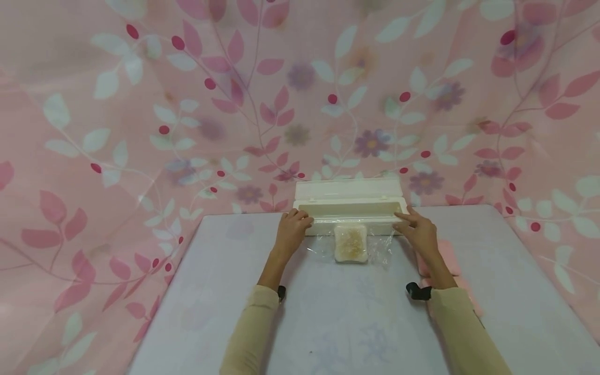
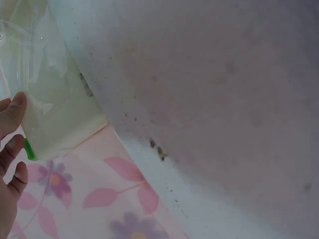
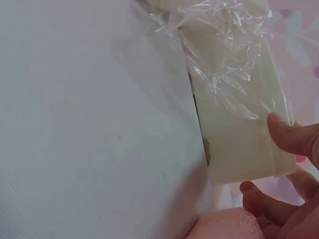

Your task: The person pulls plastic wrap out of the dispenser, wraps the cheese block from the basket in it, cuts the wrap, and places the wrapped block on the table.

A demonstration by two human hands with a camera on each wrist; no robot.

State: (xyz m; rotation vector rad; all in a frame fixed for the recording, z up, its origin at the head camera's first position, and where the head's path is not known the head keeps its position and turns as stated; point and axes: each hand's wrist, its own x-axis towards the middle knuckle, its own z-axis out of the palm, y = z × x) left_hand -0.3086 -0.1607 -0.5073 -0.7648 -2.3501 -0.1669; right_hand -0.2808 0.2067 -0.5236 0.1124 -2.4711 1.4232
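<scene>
A long white plastic wrap dispenser box (image 1: 353, 228) lies at the back of the table, its lid (image 1: 349, 188) raised. Clear plastic wrap (image 1: 382, 247) runs from its front onto the table. On the film sits a square piece with a browned top (image 1: 350, 243), like a slice of toast. My left hand (image 1: 291, 229) grips the box's left end, its thumb over the edge in the left wrist view, near a small green part (image 2: 30, 149). My right hand (image 1: 419, 232) holds the right end, thumb on the box's face and fingers around the end in the right wrist view.
Two pink rounded pieces (image 1: 451, 256) lie by the right forearm, partly behind it. A floral curtain (image 1: 300, 104) hangs directly behind the table's back edge. The pale table (image 1: 347, 323) extends forward between both forearms.
</scene>
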